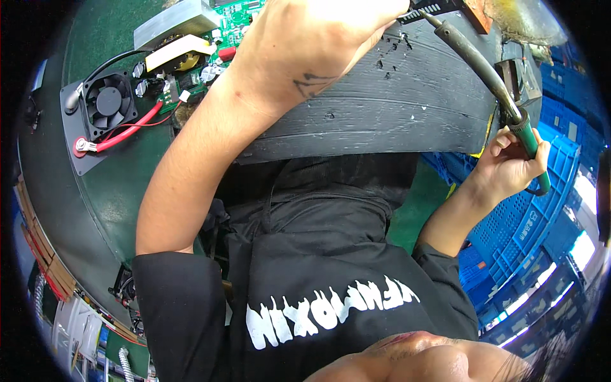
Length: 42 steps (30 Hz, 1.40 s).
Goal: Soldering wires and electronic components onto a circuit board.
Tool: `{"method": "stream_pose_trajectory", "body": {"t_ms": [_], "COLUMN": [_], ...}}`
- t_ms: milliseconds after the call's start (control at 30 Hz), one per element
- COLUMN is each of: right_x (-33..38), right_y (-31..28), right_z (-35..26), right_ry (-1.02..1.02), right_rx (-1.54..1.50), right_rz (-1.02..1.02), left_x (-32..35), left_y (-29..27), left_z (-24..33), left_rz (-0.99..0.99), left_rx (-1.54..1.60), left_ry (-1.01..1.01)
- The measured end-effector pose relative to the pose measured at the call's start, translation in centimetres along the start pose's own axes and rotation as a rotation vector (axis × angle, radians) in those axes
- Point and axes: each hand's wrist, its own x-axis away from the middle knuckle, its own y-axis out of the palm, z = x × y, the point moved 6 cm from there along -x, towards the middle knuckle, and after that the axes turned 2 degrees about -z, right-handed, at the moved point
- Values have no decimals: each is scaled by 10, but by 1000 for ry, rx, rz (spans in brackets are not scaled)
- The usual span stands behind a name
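The right hand [509, 162] grasps the soldering iron [474, 63], tip at or just beside the black slotted part [435, 9]; the left hand's [324, 28] grip I cannot tell. Best steady the tip (hot metal near fingers); the board [382, 127] offers retreat room before its near edge.

This looks like an electronics workshop or small assembly floor. A soldering iron [482, 73] slants over the right edge of a scuffed black worktop [356, 121], which is littered with dark crumbs [394, 44] toward its far edge. Left of the worktop sit a circuit board [238, 14] and a fan [108, 102] on a grey plate [73, 124]. Blue plastic crates [503, 219] stand beyond the right edge.
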Motion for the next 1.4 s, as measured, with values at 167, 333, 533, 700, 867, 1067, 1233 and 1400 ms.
{"method": "stream_pose_trajectory", "body": {"t_ms": [167,333,533,700,867,1067,1233,1400], "right_x": [-1,-1,0,0,-2,-2,-5,-7], "right_y": [1,1,4,2,1,8,-4,-20], "right_z": [2,5,4,5,6,3,11,17], "right_ry": [-9,-20,-14,-22,-16,-50,41,68], "right_rx": [-7,-18,-20,-31,35,17,-82,-123], "right_rz": [-24,-15,-71,-61,-17,-27,35,81], "left_x": [1,1,3,1,2,-3,-8,-40], "left_y": [1,0,0,-1,-1,1,-8,-44], "left_z": [-1,-2,-1,0,-1,-3,-5,3], "left_rz": [5,1,14,-4,1,61,250,-173], "left_rx": [7,11,-9,0,-12,48,178,-276], "left_ry": [7,11,25,0,8,-5,-23,-464]}}
